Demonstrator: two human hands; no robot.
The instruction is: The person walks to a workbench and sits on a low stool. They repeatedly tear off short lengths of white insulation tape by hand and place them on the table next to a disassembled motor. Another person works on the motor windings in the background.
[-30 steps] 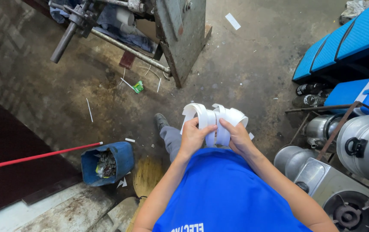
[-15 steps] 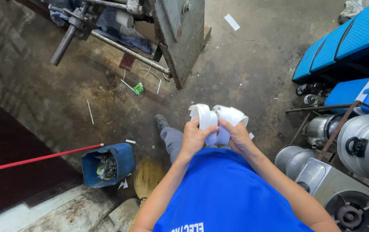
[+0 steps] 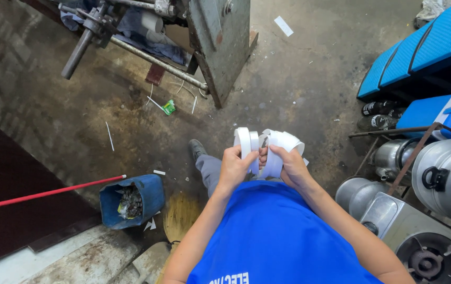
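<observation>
Stained concrete floor; blue dustbin with litter; red broom handle; grey metal machine; blue crates; steel canisters at right.

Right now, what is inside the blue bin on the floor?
The blue bin lies tipped, its opening facing up. Inside is dark mixed rubbish with small pale and yellowish scraps. The bottom is covered by this rubbish. A red handle reaches its rim.

Bare floor ahead; metal canisters close right.
</observation>
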